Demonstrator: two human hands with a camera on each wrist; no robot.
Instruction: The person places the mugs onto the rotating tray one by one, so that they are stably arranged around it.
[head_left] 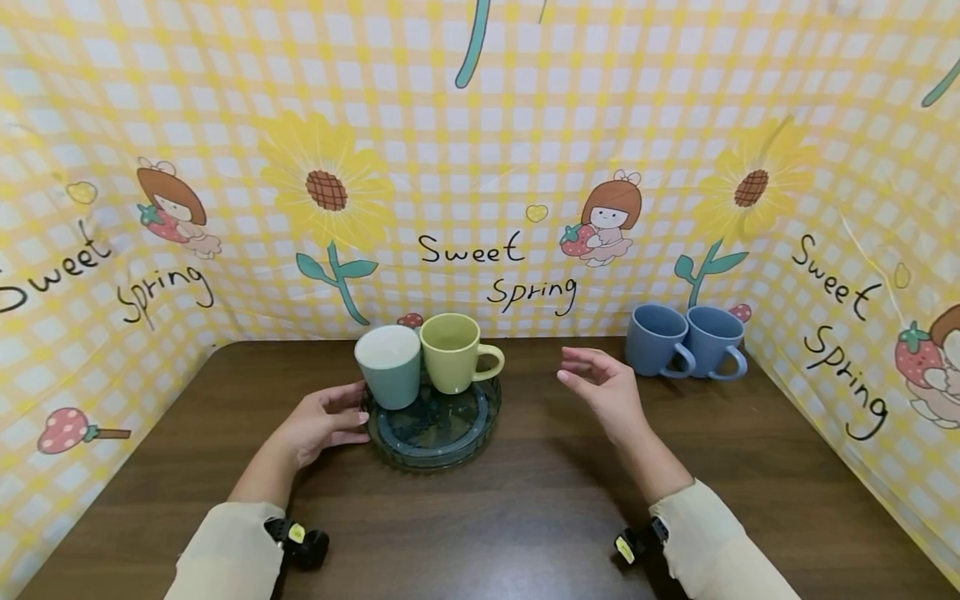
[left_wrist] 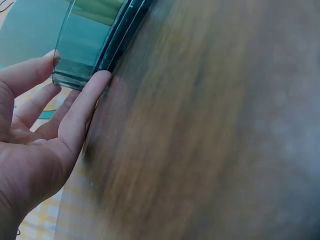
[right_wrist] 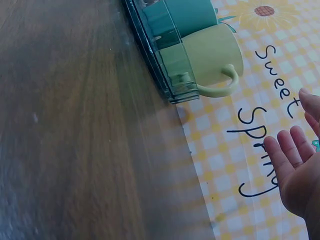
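Note:
A round, dark-green clear glass tray [head_left: 442, 454] with a raised rim sits on the table. On it stand a teal cup [head_left: 393, 375] with a white inside and, to its right, a yellow-green mug [head_left: 450, 358], its handle pointing right. My left hand [head_left: 318, 425] holds the tray's left edge; in the left wrist view, one fingertip [left_wrist: 54, 57] lies at the top of the rim and other fingers are against the outer wall. My right hand [head_left: 607, 396] is held in the air right of the tray, fingers loosely bent, holding nothing.
Two blue mugs [head_left: 656, 337] stand side by side at the back right of the brown wooden table [head_left: 480, 533], handles toward the right. A yellow checked cloth [head_left: 480, 167] with printed flowers and words hangs round the back and sides.

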